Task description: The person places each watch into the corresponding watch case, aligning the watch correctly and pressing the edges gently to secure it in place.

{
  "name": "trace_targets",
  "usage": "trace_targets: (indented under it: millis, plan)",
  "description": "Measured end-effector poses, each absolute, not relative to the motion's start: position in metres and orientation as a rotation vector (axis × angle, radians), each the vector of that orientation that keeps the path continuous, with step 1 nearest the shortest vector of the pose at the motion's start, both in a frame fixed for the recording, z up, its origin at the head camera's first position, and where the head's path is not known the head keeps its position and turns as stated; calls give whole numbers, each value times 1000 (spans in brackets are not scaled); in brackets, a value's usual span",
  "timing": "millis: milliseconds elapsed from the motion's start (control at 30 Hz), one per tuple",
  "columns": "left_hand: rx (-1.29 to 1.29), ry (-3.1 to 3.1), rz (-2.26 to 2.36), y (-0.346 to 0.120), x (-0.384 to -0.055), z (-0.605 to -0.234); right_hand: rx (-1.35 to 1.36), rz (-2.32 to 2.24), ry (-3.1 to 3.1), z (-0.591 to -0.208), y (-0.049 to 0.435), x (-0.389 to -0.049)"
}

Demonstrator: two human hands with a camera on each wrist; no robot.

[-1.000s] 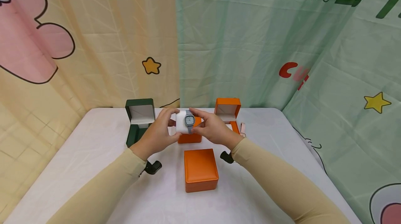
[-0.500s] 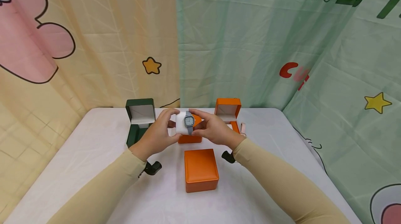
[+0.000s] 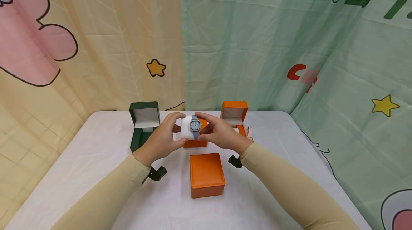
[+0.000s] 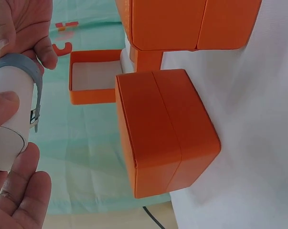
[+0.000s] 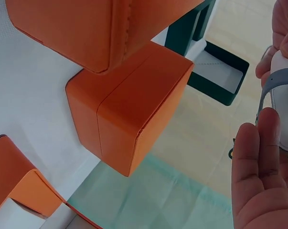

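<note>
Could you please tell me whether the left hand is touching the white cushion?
Touching: the left wrist view shows the left hand with its thumb on the white cushion.

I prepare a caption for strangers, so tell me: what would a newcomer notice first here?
Probably the blue-grey watch around its white cushion, between the left hand and right hand, below the head view's centre. Next come the closed orange box lower down and the open green box farther left.

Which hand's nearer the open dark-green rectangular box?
Left. In the head view, the left hand is just right of the dark-green box, partly covering it; the right hand is farther right, beyond the rounded white cushion.
</note>
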State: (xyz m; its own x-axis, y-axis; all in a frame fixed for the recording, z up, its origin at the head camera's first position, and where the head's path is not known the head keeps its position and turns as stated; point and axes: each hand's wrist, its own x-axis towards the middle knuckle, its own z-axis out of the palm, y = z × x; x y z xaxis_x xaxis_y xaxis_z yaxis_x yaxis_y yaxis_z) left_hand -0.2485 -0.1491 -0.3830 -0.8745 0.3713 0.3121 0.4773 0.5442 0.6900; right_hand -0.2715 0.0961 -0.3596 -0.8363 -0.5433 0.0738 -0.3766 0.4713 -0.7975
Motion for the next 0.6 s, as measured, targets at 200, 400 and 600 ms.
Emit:
trace_targets:
  millis: [200,400,600]
  plan:
    - [-728,-2648,-1251,-149,-248,-383,-800,-1278,2545,-360,97,-271]
    - [-726,-2647,-1250,-148,-248,-382,-812,-1283,2548,-360,98,-270]
    - [-708,-2663,-1238,-146,-246,-381,-817,-1283,2545,-361,99,-271]
